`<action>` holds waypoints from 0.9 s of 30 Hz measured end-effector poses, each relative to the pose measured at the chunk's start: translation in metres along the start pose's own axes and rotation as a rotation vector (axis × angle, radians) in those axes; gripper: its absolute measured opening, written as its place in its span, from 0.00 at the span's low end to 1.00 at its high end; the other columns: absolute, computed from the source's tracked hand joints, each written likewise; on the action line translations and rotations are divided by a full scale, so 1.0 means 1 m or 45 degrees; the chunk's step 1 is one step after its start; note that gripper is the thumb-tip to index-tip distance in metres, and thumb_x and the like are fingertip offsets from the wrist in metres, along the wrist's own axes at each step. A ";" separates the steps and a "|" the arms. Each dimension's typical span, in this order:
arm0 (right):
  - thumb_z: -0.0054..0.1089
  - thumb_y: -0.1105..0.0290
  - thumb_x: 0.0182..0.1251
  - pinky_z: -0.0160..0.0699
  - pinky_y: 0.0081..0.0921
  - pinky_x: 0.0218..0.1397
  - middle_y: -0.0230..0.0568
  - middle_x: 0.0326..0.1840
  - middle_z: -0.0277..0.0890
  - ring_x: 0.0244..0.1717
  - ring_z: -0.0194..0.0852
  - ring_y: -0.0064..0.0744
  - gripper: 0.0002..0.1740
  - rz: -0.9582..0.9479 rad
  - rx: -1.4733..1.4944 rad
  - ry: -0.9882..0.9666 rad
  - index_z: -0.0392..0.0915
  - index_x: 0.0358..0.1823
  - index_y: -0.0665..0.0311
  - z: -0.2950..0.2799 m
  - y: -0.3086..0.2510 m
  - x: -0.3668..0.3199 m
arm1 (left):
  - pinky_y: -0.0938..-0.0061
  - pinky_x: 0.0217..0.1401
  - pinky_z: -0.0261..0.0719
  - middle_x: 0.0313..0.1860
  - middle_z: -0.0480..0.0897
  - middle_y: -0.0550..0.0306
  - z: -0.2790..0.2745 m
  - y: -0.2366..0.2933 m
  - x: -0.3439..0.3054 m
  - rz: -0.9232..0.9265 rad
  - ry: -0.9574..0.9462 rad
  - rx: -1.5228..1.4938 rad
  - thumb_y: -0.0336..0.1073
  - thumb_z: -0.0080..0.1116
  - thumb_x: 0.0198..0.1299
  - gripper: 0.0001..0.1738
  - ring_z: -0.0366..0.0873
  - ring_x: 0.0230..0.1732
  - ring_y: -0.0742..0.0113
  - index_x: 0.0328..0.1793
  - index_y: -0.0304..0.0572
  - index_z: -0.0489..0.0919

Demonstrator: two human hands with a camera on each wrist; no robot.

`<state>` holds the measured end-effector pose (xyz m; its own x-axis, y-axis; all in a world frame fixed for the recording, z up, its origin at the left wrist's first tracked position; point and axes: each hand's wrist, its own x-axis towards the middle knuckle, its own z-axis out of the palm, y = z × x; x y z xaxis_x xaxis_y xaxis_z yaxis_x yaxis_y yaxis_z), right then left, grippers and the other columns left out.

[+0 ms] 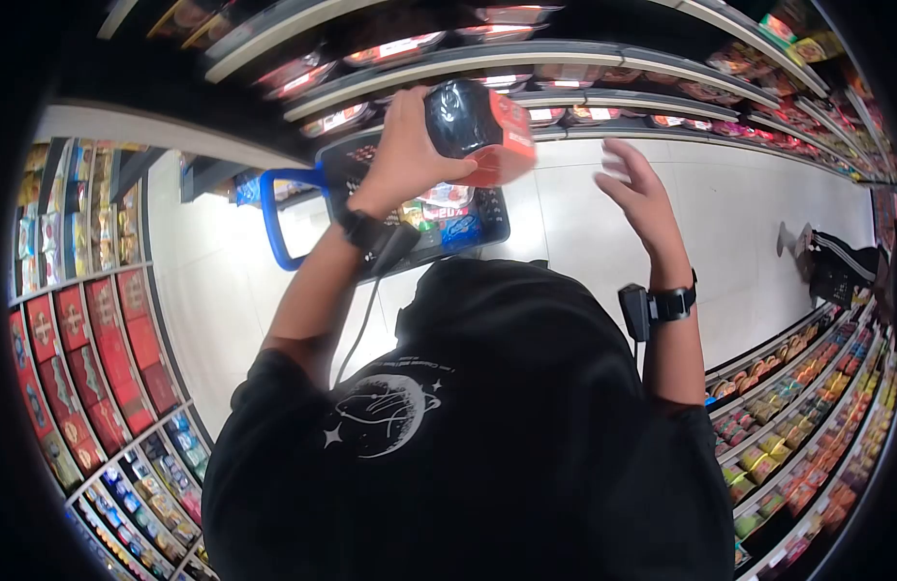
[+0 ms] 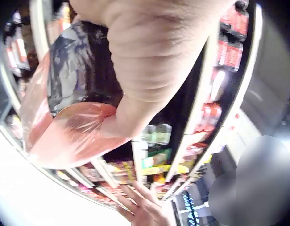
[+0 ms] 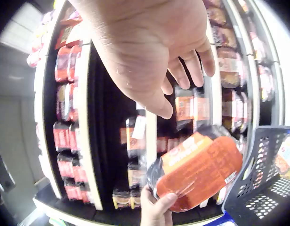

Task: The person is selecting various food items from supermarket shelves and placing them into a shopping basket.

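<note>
A plastic-wrapped black food tub with an orange-red label (image 1: 458,121) is in my left hand (image 1: 400,160), thumb on one side. In the head view it overlaps the basket and the lower shelf edge. The right wrist view shows the tub's broad orange face (image 3: 201,172) tilted, the left thumb (image 3: 165,202) pressed at its near end. My right hand (image 1: 637,194) hovers to the right, apart from the tub, fingers loosely bent and holding nothing. Beneath the left forearm, a black shopping basket (image 1: 502,225) with a blue handle (image 1: 271,218) contains several packaged goods.
Stocked shelves (image 1: 603,53) run across the front, with similar orange-and-black packages (image 3: 185,106) on them. More shelves of packets (image 1: 807,416) stand at the right, and red boxes (image 1: 100,339) at the left. Another person (image 1: 841,266) is farther along the tiled aisle.
</note>
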<state>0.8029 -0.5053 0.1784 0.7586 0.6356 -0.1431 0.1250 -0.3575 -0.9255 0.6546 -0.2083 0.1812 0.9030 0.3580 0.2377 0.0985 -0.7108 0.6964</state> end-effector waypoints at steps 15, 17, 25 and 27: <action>0.51 0.65 0.68 0.79 0.40 0.47 0.48 0.45 0.80 0.44 0.78 0.48 0.13 0.123 -0.992 -0.558 0.78 0.45 0.65 0.011 0.296 -0.385 | 0.52 0.61 0.68 0.55 0.70 0.46 0.106 -0.251 -0.133 -0.636 -0.653 0.482 0.62 0.77 0.37 0.54 0.68 0.61 0.49 0.63 0.32 0.66; 0.53 0.65 0.67 0.80 0.38 0.49 0.46 0.47 0.80 0.48 0.79 0.48 0.13 0.441 -1.169 -0.729 0.79 0.45 0.65 0.014 0.305 -0.458 | 0.50 0.61 0.68 0.58 0.68 0.47 0.125 -0.274 -0.137 -0.627 -0.769 0.545 0.58 0.77 0.37 0.53 0.66 0.62 0.49 0.65 0.34 0.65; 0.62 0.63 0.59 0.78 0.29 0.54 0.46 0.46 0.84 0.49 0.82 0.34 0.20 1.750 -0.565 -0.094 0.82 0.50 0.67 0.092 0.137 -0.386 | 0.52 0.64 0.68 0.60 0.69 0.42 0.210 -0.398 -0.151 -0.686 -0.800 0.525 0.61 0.78 0.30 0.58 0.66 0.61 0.43 0.64 0.33 0.64; 0.60 0.65 0.59 0.77 0.29 0.55 0.47 0.47 0.84 0.51 0.82 0.36 0.19 1.889 -0.395 0.076 0.82 0.49 0.69 0.107 0.133 -0.383 | 0.54 0.65 0.68 0.59 0.70 0.41 0.227 -0.432 -0.155 -0.766 -0.840 0.525 0.63 0.77 0.29 0.57 0.67 0.62 0.42 0.60 0.33 0.64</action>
<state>0.4610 -0.7232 0.0727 0.3379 -0.4433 -0.8302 -0.6326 -0.7601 0.1483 0.5673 -0.0944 -0.3101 0.6944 0.4085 -0.5924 0.6434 -0.7212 0.2569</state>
